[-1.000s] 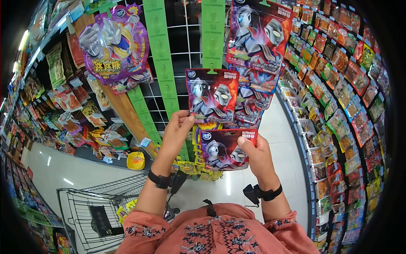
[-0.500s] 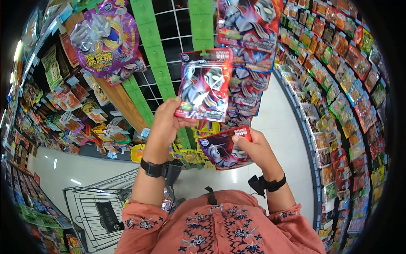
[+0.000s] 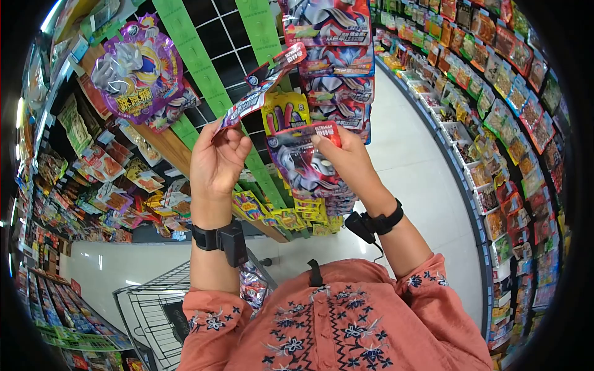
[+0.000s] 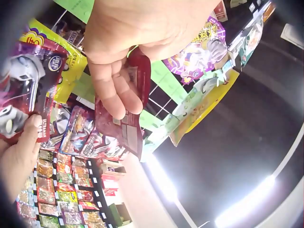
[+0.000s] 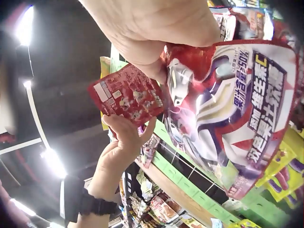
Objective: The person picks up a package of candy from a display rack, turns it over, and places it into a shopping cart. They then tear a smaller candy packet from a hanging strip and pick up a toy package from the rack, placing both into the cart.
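My left hand (image 3: 219, 157) pinches the lower edge of a red gummy candy bag (image 3: 263, 86), which is tilted so its front is seen nearly edge-on. In the right wrist view that bag (image 5: 130, 95) shows its printed red back. The right hand (image 3: 354, 161) grips the upper right corner of a second Ultraman gummy candy bag (image 3: 303, 162), thumb on the front. Its bright printed face (image 5: 228, 114) fills much of the right wrist view. Behind the two bags hangs a yellow candy bag (image 3: 284, 111). More Ultraman bags (image 3: 337, 59) hang in a column just right.
Green hanging strips (image 3: 189, 46) run down a black wire grid, with a purple popping candy bag (image 3: 137, 71) at left. A shopping cart (image 3: 151, 309) stands low on the left. Curved shelves of packaged snacks (image 3: 495, 123) line the right aisle.
The left hand's bag has swung from facing me to steeply tilted, uncovering the yellow bag behind. My right hand has raised its bag. The view has shifted, and the hanging goods appear farther left.
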Tool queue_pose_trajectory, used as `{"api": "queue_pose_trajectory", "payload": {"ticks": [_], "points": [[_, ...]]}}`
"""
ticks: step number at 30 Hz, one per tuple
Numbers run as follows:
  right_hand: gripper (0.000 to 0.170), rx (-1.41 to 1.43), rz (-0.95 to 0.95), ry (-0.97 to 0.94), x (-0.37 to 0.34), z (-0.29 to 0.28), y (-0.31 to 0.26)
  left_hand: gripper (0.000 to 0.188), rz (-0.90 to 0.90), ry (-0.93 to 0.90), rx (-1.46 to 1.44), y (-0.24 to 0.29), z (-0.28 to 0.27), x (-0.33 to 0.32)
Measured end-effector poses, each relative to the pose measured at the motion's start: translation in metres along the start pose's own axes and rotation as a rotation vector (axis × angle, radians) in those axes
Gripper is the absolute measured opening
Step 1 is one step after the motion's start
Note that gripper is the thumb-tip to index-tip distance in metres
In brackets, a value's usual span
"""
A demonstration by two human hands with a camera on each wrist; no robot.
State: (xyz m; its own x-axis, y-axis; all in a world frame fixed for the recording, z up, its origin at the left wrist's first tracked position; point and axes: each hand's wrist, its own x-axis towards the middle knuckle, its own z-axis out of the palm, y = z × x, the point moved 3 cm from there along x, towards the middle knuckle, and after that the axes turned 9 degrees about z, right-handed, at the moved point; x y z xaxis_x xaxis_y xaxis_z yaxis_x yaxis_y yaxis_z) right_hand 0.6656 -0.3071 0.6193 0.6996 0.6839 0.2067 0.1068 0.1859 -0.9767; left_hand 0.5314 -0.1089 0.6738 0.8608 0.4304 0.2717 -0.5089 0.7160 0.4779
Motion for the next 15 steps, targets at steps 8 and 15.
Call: {"api": "queue_pose_trajectory", "payload": {"ticks": [8, 15], "points": [[0.020, -0.080, -0.204, 0.176, 0.051, 0.019, -0.025, 0.042, 0.033, -0.055, 0.025, 0.006, -0.002, 0.005], [0.022, -0.124, -0.305, 0.288, 0.075, 0.027, -0.025, 0.020, 0.060, 0.026, 0.032, 0.004, 0.004, 0.005]]}}
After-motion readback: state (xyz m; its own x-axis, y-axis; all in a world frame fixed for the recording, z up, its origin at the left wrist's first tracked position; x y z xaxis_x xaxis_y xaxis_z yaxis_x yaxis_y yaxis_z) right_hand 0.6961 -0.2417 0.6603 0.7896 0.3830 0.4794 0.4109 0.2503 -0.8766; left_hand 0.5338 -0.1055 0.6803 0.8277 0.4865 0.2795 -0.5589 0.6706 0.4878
